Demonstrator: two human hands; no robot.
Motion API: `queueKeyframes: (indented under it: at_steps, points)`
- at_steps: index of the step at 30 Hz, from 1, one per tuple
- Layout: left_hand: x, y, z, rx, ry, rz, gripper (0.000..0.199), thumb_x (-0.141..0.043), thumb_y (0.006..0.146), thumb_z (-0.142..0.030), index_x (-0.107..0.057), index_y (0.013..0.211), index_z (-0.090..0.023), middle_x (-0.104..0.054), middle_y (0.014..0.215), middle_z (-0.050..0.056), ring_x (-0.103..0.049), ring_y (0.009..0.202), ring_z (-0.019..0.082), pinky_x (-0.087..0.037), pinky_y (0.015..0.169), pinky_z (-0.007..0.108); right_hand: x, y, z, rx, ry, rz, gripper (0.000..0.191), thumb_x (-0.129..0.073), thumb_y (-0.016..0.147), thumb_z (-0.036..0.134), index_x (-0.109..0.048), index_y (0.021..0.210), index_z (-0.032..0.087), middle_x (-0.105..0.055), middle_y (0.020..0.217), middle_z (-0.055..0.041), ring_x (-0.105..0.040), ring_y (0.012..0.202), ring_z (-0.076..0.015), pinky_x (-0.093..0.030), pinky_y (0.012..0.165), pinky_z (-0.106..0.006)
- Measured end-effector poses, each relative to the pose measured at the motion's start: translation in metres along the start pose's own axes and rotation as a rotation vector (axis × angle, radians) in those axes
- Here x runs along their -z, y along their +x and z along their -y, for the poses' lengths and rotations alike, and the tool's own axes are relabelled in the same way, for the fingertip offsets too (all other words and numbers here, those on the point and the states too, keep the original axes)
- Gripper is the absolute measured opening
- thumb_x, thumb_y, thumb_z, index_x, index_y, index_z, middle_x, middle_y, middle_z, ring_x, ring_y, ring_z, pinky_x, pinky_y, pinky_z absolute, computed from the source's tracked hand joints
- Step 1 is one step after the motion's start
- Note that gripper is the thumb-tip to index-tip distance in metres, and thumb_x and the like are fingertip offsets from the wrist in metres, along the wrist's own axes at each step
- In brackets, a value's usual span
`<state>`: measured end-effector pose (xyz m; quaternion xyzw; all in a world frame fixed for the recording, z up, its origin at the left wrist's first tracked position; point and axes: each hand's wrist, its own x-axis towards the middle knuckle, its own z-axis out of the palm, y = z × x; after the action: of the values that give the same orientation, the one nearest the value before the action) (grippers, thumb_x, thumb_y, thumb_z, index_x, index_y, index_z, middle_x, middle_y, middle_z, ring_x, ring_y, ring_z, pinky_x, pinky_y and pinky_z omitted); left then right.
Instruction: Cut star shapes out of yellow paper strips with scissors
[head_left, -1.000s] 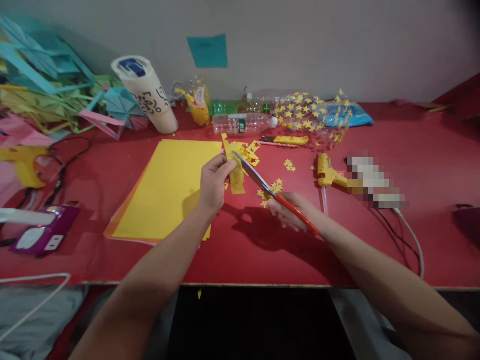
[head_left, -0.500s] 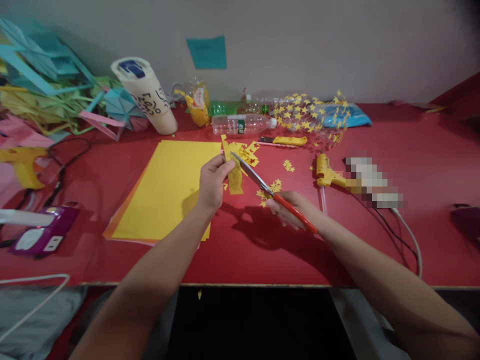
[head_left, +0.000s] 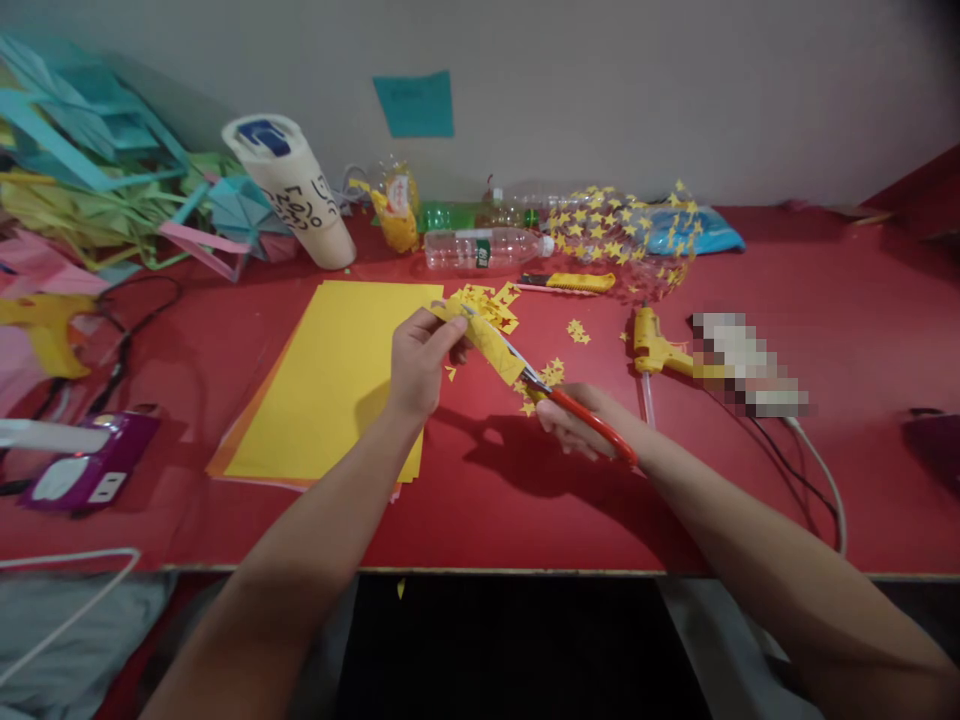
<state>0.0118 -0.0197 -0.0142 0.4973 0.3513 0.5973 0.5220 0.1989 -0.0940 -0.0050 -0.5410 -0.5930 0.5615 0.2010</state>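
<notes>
Between thumb and fingers, my left hand (head_left: 421,365) pinches a yellow paper strip (head_left: 491,345) with faint drawn lines. The strip slants down to the right, along the blades of the scissors (head_left: 589,420). My right hand (head_left: 574,420) is closed on their red handles, and the blade tips reach the paper near my left thumb. Small cut-out yellow stars (head_left: 553,372) lie just beyond my right hand. Yellow scraps with star-shaped holes (head_left: 504,308) are piled behind the strip.
A stack of yellow sheets (head_left: 322,380) lies on the red table at left. Plastic bottles (head_left: 484,250) and a yellow utility knife (head_left: 570,282) sit behind. To the right are a yellow glue gun (head_left: 656,345) and cables; a white cylinder (head_left: 300,195) stands back left.
The yellow strip has turned from nearly upright to slanting down right, lying along the scissor blades. My left hand has shifted slightly left; my right hand stays almost in place.
</notes>
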Motion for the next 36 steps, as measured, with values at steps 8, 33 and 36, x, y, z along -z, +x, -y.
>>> queueKeyframes:
  at_steps: [8,33,36]
  points:
    - [-0.002,-0.002,0.003,0.014,0.003,-0.021,0.018,-0.068,0.066,-0.031,-0.059,0.061,-0.016,-0.057,0.048,-0.004,-0.048,0.039,0.004,-0.04,0.038,0.017,-0.007,0.002,-0.006,0.003,0.064,0.005,0.041,-0.05,0.079,0.057,-0.047,0.063,0.019,-0.036,0.033,0.0102,-0.039,0.028,-0.0052,-0.035,0.034,-0.019]
    - [-0.003,-0.003,0.004,0.038,0.013,-0.015,0.017,-0.066,0.069,-0.03,-0.06,0.063,-0.016,-0.057,0.049,-0.003,-0.049,0.039,0.005,-0.039,0.039,0.019,-0.012,-0.002,-0.003,0.012,0.038,-0.028,0.046,-0.049,0.078,0.062,-0.042,0.059,0.02,-0.033,0.033,0.0108,-0.037,0.025,-0.0054,-0.037,0.034,-0.02]
    - [-0.003,-0.003,0.003,0.051,-0.003,-0.019,0.015,-0.065,0.069,-0.028,-0.059,0.062,-0.016,-0.057,0.049,-0.004,-0.048,0.039,0.004,-0.039,0.039,0.018,-0.012,-0.002,-0.001,-0.011,0.04,-0.04,0.047,-0.051,0.075,0.064,-0.042,0.058,0.02,-0.036,0.033,0.0098,-0.038,0.025,-0.0055,-0.032,0.029,-0.019]
